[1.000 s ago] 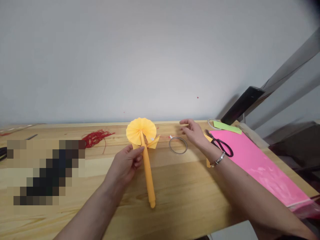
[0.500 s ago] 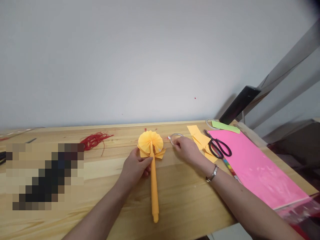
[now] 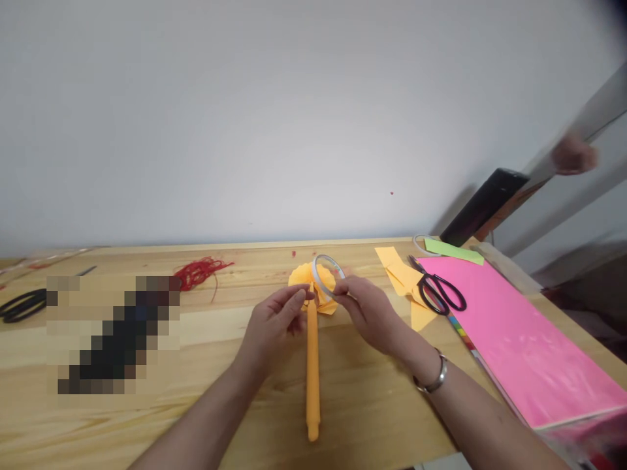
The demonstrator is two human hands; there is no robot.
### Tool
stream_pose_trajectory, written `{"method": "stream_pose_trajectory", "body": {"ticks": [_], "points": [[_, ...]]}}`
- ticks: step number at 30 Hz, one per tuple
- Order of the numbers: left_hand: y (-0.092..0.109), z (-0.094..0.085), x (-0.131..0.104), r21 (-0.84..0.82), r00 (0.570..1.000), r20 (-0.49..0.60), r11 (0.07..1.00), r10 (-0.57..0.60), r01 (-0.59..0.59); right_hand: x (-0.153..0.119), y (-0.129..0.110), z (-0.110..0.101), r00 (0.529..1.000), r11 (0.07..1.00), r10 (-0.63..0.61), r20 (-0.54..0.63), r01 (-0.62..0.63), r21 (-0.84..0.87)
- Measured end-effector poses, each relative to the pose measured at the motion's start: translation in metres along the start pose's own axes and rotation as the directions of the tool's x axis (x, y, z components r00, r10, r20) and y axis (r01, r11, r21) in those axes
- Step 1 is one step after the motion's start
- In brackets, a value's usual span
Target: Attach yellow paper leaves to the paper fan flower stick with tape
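Note:
A yellow pleated paper flower [image 3: 297, 275] lies on the table, with an orange rolled-paper stem [image 3: 312, 372] pointing towards me. My right hand [image 3: 369, 310] pinches a narrow roll of clear tape [image 3: 317, 279] by its near right side, tilted up above the flower. My left hand [image 3: 277, 320] is closed by the top of the stem, thumb and forefinger pressed together close to the tape roll. What these fingertips hold is too small to make out. Both hands and the roll hide part of the flower.
Black-handled scissors [image 3: 443, 294] lie over yellow paper scraps [image 3: 398, 269] and a pink paper pack [image 3: 524, 346] at right. A green strip [image 3: 454, 250] and a black cylinder [image 3: 482, 205] are behind. Red thread [image 3: 200, 271] and more scissors [image 3: 24, 305] lie left, beside a pixelated dark object [image 3: 120, 336].
My right hand has lifted the tape roll from the table and brought it left over the flower. My left hand has let go of the stem and closed its fingertips beside the roll.

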State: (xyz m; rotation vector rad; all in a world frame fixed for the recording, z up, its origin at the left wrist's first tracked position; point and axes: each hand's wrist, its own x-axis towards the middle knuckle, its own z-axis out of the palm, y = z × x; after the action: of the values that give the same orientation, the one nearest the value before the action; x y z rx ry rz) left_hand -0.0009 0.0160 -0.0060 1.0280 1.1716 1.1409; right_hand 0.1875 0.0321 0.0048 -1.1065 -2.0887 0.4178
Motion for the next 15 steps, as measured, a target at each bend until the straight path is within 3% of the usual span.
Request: {"method": "stream_pose_trajectory", "body": {"ticks": [3, 6, 10, 15], "points": [[-0.003, -0.002, 0.002, -0.135, 0.997, 0.076, 0.990, -0.032, 0.042, -0.003, -0.001, 0.012, 0.984, 0.976, -0.178, 0.016, 0.178, -0.123], [-0.007, -0.004, 0.004, -0.163, 0.992, 0.116, 0.984, -0.053, 0.072, -0.005, 0.001, 0.017, 0.963, 0.946, -0.269, 0.030, 0.270, -0.181], [-0.005, -0.002, 0.005, -0.267, 0.982, 0.119, 0.948, -0.146, 0.173, -0.006, 0.006, 0.015, 0.964, 0.960, -0.263, 0.023, 0.264, -0.095], [0.003, -0.002, 0.007, -0.490, 0.941, 0.111, 0.807, -0.318, 0.330, -0.006, 0.017, 0.008, 0.962, 0.964, -0.264, -0.066, 0.266, 0.028]]}}
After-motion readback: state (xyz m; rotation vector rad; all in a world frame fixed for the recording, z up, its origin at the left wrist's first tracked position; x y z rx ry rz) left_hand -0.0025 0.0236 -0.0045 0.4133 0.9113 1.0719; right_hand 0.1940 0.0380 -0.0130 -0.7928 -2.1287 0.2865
